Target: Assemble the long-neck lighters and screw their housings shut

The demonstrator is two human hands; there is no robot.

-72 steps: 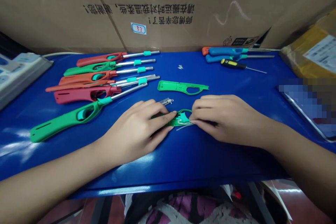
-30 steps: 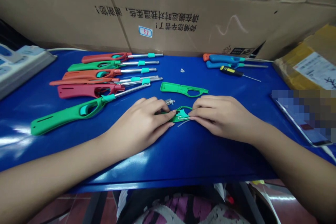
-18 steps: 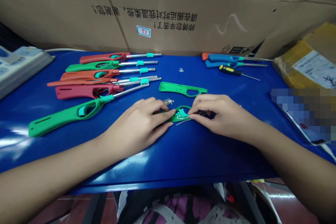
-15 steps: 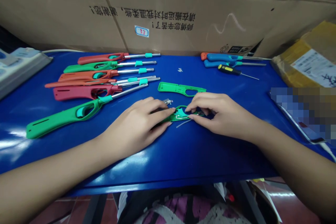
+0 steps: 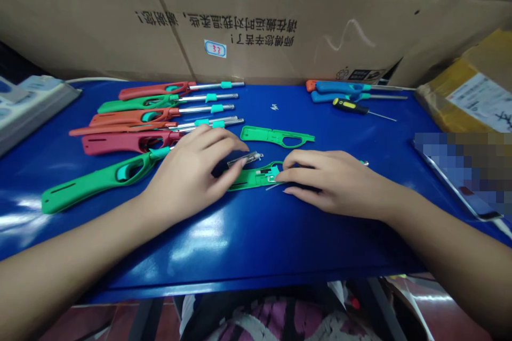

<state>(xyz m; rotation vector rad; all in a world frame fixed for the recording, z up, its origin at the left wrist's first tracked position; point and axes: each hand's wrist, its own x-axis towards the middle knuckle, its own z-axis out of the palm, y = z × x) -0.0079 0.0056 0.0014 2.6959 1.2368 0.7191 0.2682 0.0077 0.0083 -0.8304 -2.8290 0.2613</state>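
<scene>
A green lighter casing half (image 5: pixel 244 180) lies flat on the blue table, with a turquoise part and small metal parts set inside it. My right hand (image 5: pixel 330 181) rests on the trigger end of this casing, fingers bent and pressing on it, covering much of that end. Just behind the casing lies a small clear fuel tank (image 5: pixel 243 159) with a metal tip. Around the tank my left hand (image 5: pixel 200 165) has its thumb and fingers apart, the thumb close against its near side. Another green casing half (image 5: pixel 276 136) lies hollow side up farther back.
Several assembled lighters (image 5: pixel 148 115) in red, orange and green lie at the left. At the back right are blue lighters (image 5: pixel 340 87) and a yellow-black screwdriver (image 5: pixel 352 106). A phone (image 5: pixel 460 181), a power strip (image 5: pixel 36 104) and a cardboard box (image 5: pixel 240 21) border the table.
My left hand has let go of the casing half and shifted back and left to the fuel tank, its fingers spreading. My right hand has moved slightly nearer and stays on the casing.
</scene>
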